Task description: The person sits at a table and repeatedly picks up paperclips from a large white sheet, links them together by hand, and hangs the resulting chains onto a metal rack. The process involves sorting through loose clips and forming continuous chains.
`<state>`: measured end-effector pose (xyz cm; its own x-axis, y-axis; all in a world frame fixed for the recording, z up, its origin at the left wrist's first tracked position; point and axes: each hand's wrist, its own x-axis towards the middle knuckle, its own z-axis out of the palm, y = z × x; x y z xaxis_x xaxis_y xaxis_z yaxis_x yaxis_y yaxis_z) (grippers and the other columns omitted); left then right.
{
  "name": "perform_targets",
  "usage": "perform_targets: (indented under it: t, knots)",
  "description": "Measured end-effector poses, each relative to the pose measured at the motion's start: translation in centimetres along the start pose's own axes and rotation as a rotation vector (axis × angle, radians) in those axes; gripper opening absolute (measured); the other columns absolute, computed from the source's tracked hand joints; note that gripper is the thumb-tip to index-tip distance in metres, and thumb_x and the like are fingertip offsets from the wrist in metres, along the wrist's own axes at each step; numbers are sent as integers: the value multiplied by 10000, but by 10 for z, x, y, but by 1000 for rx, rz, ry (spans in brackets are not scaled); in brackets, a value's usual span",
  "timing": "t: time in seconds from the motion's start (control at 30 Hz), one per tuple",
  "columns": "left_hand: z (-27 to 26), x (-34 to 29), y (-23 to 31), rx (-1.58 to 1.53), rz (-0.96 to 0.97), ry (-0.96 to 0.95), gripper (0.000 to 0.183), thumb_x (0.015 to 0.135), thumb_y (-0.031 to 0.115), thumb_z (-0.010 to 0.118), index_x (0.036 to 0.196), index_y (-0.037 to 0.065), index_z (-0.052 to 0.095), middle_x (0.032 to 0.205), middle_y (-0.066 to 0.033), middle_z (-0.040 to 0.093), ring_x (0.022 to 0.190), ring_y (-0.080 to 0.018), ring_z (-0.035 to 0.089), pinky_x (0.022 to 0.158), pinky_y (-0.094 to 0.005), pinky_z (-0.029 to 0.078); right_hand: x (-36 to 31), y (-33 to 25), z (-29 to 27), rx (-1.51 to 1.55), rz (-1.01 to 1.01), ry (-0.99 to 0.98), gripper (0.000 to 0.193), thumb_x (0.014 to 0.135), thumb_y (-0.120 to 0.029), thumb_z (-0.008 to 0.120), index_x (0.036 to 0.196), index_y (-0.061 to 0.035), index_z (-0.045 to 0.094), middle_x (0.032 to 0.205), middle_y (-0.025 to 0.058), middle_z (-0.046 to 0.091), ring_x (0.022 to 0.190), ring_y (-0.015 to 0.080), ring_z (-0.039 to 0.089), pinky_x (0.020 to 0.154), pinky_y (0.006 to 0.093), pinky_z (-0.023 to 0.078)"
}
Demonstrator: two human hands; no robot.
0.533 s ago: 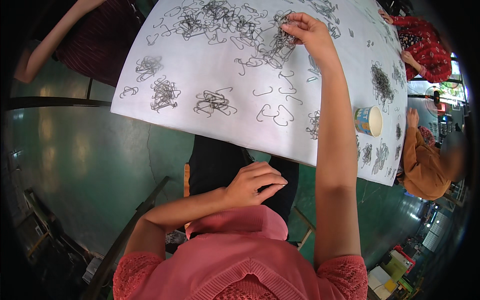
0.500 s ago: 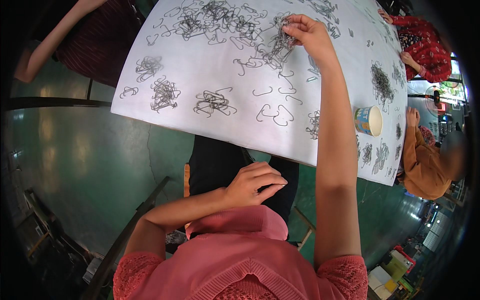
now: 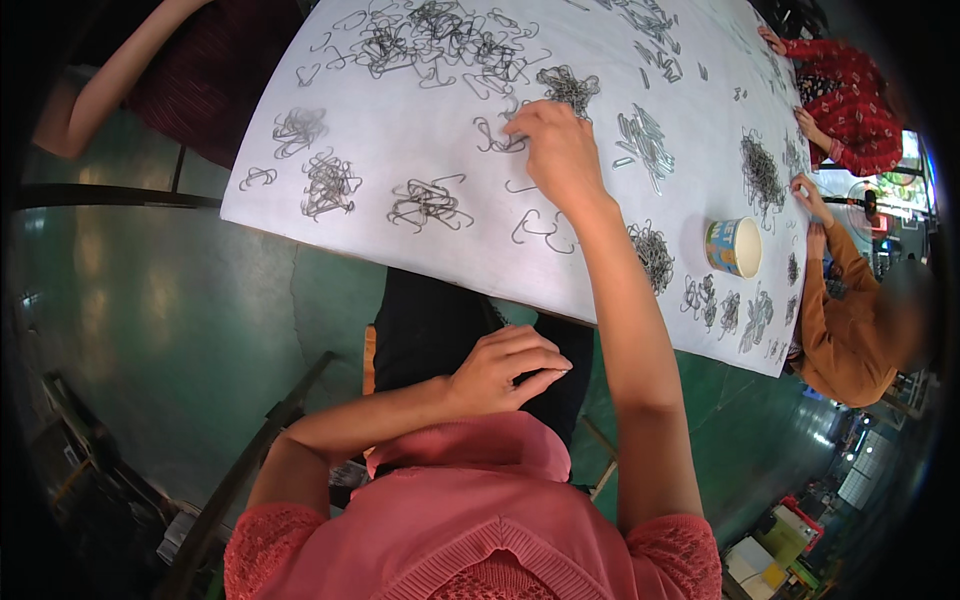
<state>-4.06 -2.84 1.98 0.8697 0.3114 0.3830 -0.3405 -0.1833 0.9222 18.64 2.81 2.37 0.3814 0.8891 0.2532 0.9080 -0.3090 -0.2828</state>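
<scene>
Bent metal wire hooks lie in piles across the white tabletop [image 3: 370, 130]. My right hand [image 3: 560, 145] reaches over the table, fingers bent and closed at a few loose wire hooks [image 3: 497, 138]; its palm side is hidden. Just beyond it sits a dense heap of hooks [image 3: 568, 88]. Under the wrist, a few separate hooks [image 3: 545, 230] are spread out. My left hand [image 3: 510, 368] rests on my lap below the table edge, fingers curled in toward the thumb, with nothing seen in it.
A large hook pile [image 3: 430, 40] spreads at the far left, smaller bundles [image 3: 428, 204] nearer. Straight metal pieces [image 3: 648, 145] lie right of my hand. A paper cup [image 3: 734, 247] stands at the right. Other people sit around, one in an orange-brown top [image 3: 850, 340].
My right hand has moved nearer and left, from the dense hook heap to the loose hooks. That heap now looks more compact. My left hand stays on my lap.
</scene>
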Motion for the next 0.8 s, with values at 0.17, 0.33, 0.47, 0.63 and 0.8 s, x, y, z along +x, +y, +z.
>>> perform_targets:
  t: [0.17, 0.33, 0.47, 0.63, 0.8]
  knots:
    - [0, 1, 1, -10, 8, 19, 185, 735, -18, 710, 908, 42, 682, 835, -57, 650, 710, -186, 594, 625, -302, 462, 7, -1, -15, 156, 230, 5, 152, 749, -50, 613, 857, -110, 701, 881, 50, 637, 861, 252, 609, 764, 393, 475]
    - [2, 0, 2, -4, 32, 37, 184, 736, -15, 712, 909, 40, 683, 838, -59, 650, 708, -186, 592, 622, -298, 463, 18, -14, -4, 163, 292, -225, 139, 775, -207, 664, 859, -101, 697, 894, 91, 652, 800, 278, 636, 730, 408, 499]
    - [2, 0, 3, 17, 37, 27, 188, 735, -11, 716, 913, 39, 684, 845, -60, 651, 717, -185, 593, 620, -296, 465, 29, -28, 11, -2, 291, -313, 178, 794, -250, 667, 839, -80, 695, 934, 122, 659, 819, 294, 637, 740, 410, 500]
    - [5, 1, 7, 21, 19, 47, 181, 741, -3, 713, 914, 42, 686, 848, -57, 654, 750, -191, 597, 635, -294, 472, 16, -1, 1, 549, 464, -355, 197, 836, -246, 644, 827, -49, 651, 796, 38, 619, 703, 166, 568, 637, 306, 458]
    - [8, 5, 10, 29, 5, 55, 149, 761, 23, 700, 908, 47, 693, 845, -59, 661, 766, -198, 600, 659, -295, 477, -31, 22, -32, 1365, 801, -395, 150, 909, -204, 596, 892, -55, 604, 802, -14, 575, 655, 48, 471, 545, 182, 372]
